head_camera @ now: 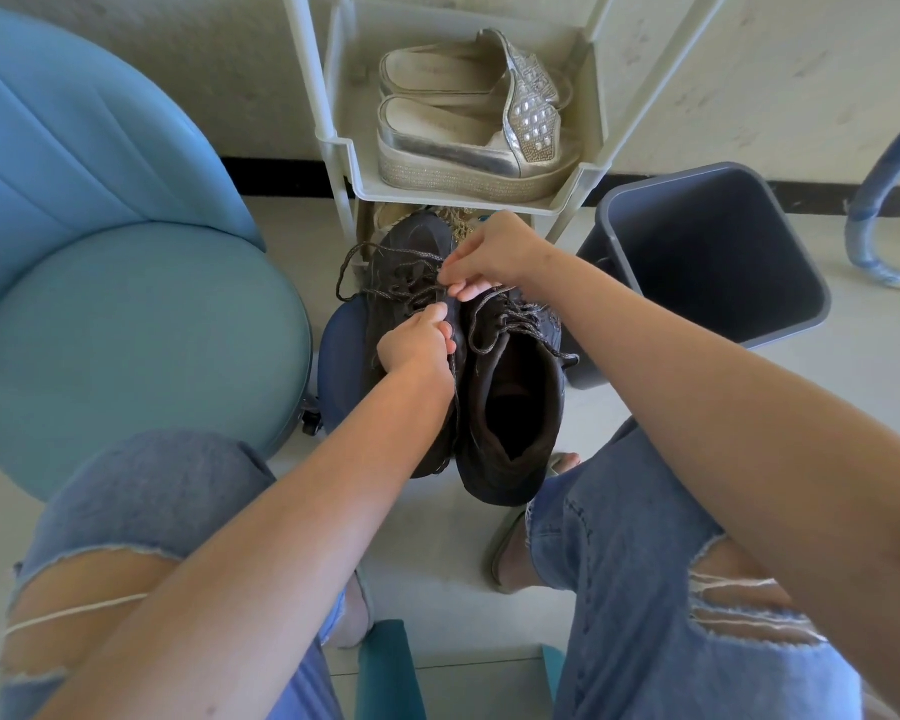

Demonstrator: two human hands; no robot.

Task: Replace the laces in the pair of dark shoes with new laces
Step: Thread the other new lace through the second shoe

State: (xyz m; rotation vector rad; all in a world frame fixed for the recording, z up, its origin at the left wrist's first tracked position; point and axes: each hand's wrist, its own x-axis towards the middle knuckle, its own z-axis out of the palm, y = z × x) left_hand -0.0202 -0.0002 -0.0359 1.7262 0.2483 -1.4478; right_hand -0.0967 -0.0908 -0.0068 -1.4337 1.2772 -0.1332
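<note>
Your left hand [417, 348] is curled over the collar and tongue of the dark shoe [411, 233] beneath it. That looks like a brace, so the shoe won't tip when you pull. Just beyond it, your right hand [492, 254] pinches the lace [357, 257] between thumb and fingertips, right at the eyelets where a strand gets teased loose.

Both shoes stand side by side, toes away from you, on a small blue stool [341, 350] under your hands, which lifts them up between your knees. The second shoe [515, 407] touches the first and sits under your right forearm, unheld, its lace threaded and the ends slack.

The laces are dark, flecked and cord-like. On the shoe you're working, a long loop spills out past your left hand, so I'd say this is old lace coming out. No new laces are in sight. An open grey bin [707, 252] stands to the right of your right hand.
</note>
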